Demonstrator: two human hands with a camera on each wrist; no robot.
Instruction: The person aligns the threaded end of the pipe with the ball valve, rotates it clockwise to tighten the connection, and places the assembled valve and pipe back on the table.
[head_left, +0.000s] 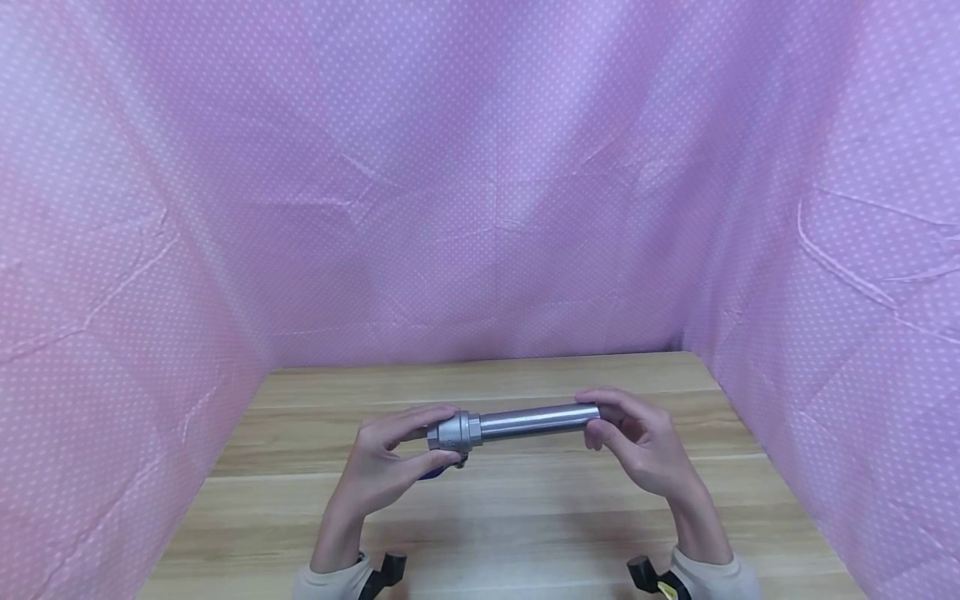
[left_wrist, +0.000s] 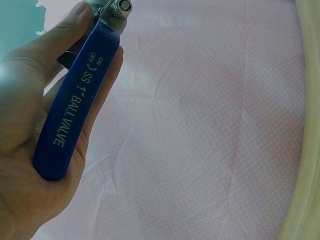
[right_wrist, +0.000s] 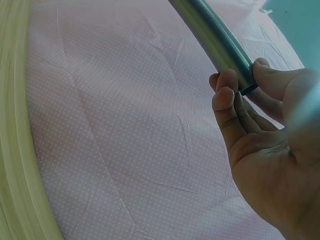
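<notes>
A steel ball valve sits in my left hand, gripped between thumb and fingers. Its blue lever handle, printed "SS 1" BALL VALVE" with ON and OFF marks, lies along the palm in the left wrist view. From the valve's right side a shiny metal pipe runs rightward, tilted slightly up, its near end meeting the valve's hex collar. My right hand pinches the pipe's far end between thumb and fingertips. In the right wrist view the pipe's end rim shows between those fingers.
Beneath the hands lies a wood-grain table. Pink polka-dot cloth hangs behind it and along both sides. Black straps with small camera mounts are on both wrists, next to light sleeves.
</notes>
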